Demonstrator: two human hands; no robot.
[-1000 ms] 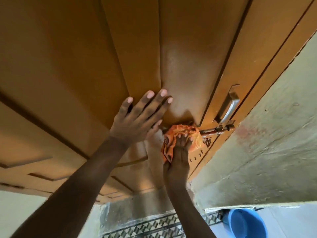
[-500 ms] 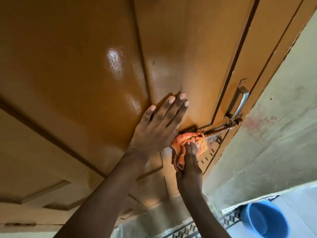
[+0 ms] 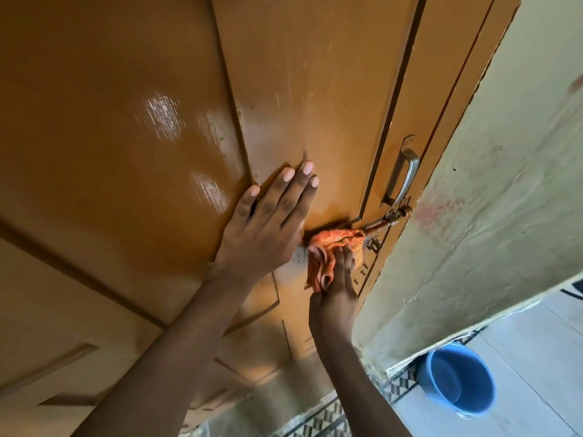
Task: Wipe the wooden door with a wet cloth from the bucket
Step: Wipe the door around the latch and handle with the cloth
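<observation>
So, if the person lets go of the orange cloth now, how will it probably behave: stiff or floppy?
Probably floppy: the orange cloth is crumpled in soft folds under the right hand. It looks light, yet if wet it may cling briefly to the glossy door before dropping limp.

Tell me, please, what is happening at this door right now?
A person is wiping the wooden door with an orange cloth. The right hand presses the bunched cloth against the door just below the sliding bolt and the metal pull handle. The left hand lies flat on the door beside it, fingers spread. The panel to the left shines as if wet. A blue bucket stands on the floor by the wall, apart from both hands.
</observation>
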